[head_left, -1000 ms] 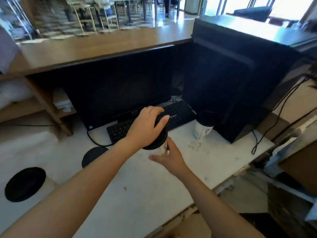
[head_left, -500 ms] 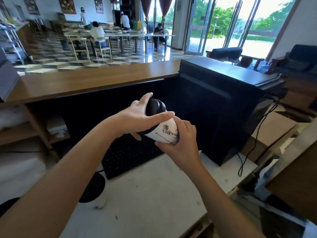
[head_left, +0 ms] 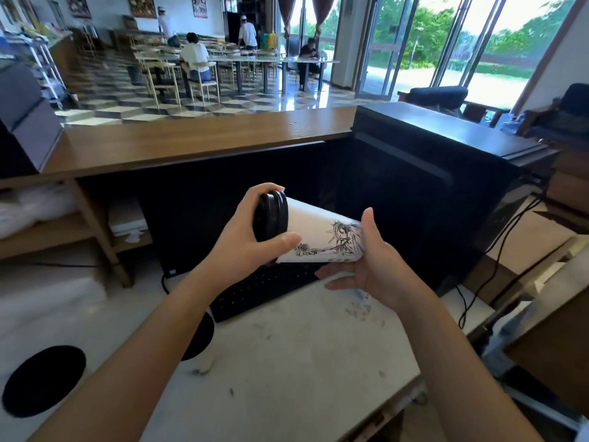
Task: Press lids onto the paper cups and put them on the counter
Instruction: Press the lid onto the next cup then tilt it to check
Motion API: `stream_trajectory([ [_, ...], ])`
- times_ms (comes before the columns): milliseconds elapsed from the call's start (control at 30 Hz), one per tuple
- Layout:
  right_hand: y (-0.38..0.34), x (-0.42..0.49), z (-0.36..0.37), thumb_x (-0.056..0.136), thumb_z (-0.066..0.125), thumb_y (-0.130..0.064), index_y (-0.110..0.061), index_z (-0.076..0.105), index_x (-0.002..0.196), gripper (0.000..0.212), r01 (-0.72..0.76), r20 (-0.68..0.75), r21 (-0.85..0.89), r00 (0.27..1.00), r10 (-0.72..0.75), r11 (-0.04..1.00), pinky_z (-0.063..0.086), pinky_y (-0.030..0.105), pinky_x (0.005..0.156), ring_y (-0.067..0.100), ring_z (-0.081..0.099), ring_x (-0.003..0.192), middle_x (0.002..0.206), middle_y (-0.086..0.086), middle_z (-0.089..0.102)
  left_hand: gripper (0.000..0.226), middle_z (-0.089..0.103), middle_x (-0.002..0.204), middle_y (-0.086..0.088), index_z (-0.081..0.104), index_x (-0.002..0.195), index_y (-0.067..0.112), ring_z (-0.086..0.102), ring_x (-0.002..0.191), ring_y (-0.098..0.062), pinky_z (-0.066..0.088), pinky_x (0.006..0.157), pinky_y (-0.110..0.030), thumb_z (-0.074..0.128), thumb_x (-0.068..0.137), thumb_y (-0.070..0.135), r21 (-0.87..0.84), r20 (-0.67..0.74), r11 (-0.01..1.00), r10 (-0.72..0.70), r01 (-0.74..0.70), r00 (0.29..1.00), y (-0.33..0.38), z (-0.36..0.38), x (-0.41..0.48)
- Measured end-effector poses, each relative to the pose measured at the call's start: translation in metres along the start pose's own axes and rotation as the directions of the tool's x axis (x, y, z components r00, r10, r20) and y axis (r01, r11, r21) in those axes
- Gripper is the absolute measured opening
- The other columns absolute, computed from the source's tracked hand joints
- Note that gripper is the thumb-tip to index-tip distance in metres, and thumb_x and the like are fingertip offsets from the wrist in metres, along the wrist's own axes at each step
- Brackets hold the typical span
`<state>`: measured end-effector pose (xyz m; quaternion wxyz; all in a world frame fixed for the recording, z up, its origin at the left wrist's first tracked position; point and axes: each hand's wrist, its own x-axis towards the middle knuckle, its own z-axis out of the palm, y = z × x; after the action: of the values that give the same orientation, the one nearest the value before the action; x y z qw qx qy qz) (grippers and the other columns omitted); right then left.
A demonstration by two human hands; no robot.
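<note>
While the left hand clamps the black lid, the right hand cradles the paper cup — tipped sideways.

White cup — seemingly ink-sketched — black lid.

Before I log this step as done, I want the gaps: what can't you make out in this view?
- Lid seal on the paper cup: left hand covers the near rim.
- Cup base: hidden behind the right hand.
- Second cup on the white table: mostly behind the left forearm.
- Black lid at lower left: what is under it is unclear.
</note>
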<state>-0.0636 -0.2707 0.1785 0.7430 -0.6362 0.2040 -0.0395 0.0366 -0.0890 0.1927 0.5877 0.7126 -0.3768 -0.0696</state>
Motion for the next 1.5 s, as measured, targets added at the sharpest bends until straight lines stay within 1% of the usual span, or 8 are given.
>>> stream_trajectory([
  [133, -0.018, 0.003, 0.005, 0.094, 0.029, -0.061, -0.006, 0.060, 0.107, 0.064, 0.066, -0.089, -0.081, 0.993, -0.073, 0.995, 0.050, 0.027, 0.044, 0.017, 0.059, 0.050, 0.072, 0.011, 0.066, 0.067, 0.037, 0.122, 0.004, 0.029, 0.123, 0.044, 0.050, 0.107, -0.016, 0.051, 0.084, -0.025, 0.066, 0.068, 0.040, -0.021, 0.034, 0.989, 0.145, -0.145, 0.989, -0.012, 0.005, -0.005],
  [400, -0.014, 0.004, -0.001, 0.096, 0.041, -0.049, -0.013, 0.050, 0.117, 0.043, 0.260, -0.090, -0.040, 0.961, -0.262, 0.965, 0.050, 0.027, 0.051, 0.020, 0.060, 0.064, 0.091, 0.016, 0.061, 0.083, 0.027, 0.140, 0.011, 0.020, 0.135, 0.042, 0.041, 0.123, -0.001, 0.046, 0.089, -0.014, 0.069, 0.069, 0.042, -0.002, 0.155, 0.985, 0.168, -0.170, 0.974, -0.019, 0.002, 0.006],
  [567, -0.007, -0.001, -0.009, 0.097, 0.046, -0.035, -0.019, 0.049, 0.116, 0.026, 0.393, -0.065, -0.061, 0.916, -0.396, 0.918, 0.057, 0.033, 0.069, 0.019, 0.064, 0.095, 0.103, 0.004, 0.059, 0.082, 0.031, 0.147, 0.007, 0.006, 0.142, 0.052, 0.049, 0.124, -0.017, 0.056, 0.085, -0.034, 0.056, 0.076, 0.055, -0.320, 0.238, 0.916, -0.171, 0.243, 0.956, -0.015, -0.003, 0.015],
  [733, -0.009, -0.007, -0.018, 0.094, 0.051, -0.021, -0.027, 0.042, 0.126, 0.034, 0.430, 0.049, -0.154, 0.902, -0.428, 0.889, 0.057, 0.037, 0.085, 0.018, 0.062, 0.104, 0.110, -0.001, 0.058, 0.057, 0.050, 0.129, -0.001, 0.035, 0.138, 0.037, 0.056, 0.109, -0.030, 0.058, 0.065, -0.052, 0.054, 0.084, 0.043, -0.531, 0.350, 0.679, -0.369, 0.506, 0.861, -0.009, -0.001, 0.022],
  [1067, -0.015, 0.007, -0.015, 0.093, 0.035, -0.055, -0.024, 0.046, 0.131, 0.050, 0.142, 0.023, -0.105, 0.990, -0.140, 0.984, 0.059, 0.041, 0.075, 0.028, 0.066, 0.105, 0.119, 0.017, 0.059, 0.058, 0.049, 0.116, 0.008, 0.040, 0.114, 0.043, 0.057, 0.107, -0.016, 0.057, 0.077, -0.027, 0.075, 0.072, 0.022, -0.074, 0.062, 0.997, -0.027, 0.032, 0.998, -0.018, -0.002, 0.014],
  [1233, -0.015, 0.011, -0.009, 0.089, 0.056, -0.044, -0.018, 0.053, 0.118, 0.039, 0.168, 0.012, -0.059, 0.986, -0.168, 0.984, 0.059, 0.038, 0.074, 0.019, 0.068, 0.096, 0.107, 0.008, 0.063, 0.073, 0.037, 0.127, 0.010, 0.034, 0.125, 0.038, 0.044, 0.121, -0.012, 0.054, 0.087, -0.028, 0.076, 0.066, 0.030, 0.132, 0.124, 0.950, 0.266, -0.282, 0.956, -0.021, -0.004, 0.012],
  [1367, -0.011, 0.014, -0.007, 0.082, 0.065, -0.038, -0.015, 0.053, 0.118, 0.044, 0.272, -0.062, -0.014, 0.960, -0.272, 0.962, 0.059, 0.037, 0.077, 0.019, 0.067, 0.103, 0.110, 0.007, 0.064, 0.089, 0.025, 0.142, 0.017, 0.022, 0.136, 0.045, 0.036, 0.131, -0.005, 0.048, 0.088, -0.014, 0.078, 0.073, 0.019, 0.111, 0.202, 0.968, 0.200, -0.225, 0.959, -0.019, -0.009, 0.017],
  [1500, -0.011, 0.017, -0.010, 0.082, 0.069, -0.026, -0.019, 0.047, 0.122, 0.047, 0.360, -0.091, -0.011, 0.929, -0.360, 0.933, 0.059, 0.037, 0.082, 0.019, 0.067, 0.104, 0.112, 0.008, 0.064, 0.077, 0.029, 0.143, 0.014, 0.015, 0.138, 0.051, 0.043, 0.126, -0.008, 0.055, 0.083, -0.026, 0.063, 0.084, 0.025, -0.230, 0.200, 0.960, -0.117, 0.163, 0.973, -0.016, -0.012, 0.025],
])
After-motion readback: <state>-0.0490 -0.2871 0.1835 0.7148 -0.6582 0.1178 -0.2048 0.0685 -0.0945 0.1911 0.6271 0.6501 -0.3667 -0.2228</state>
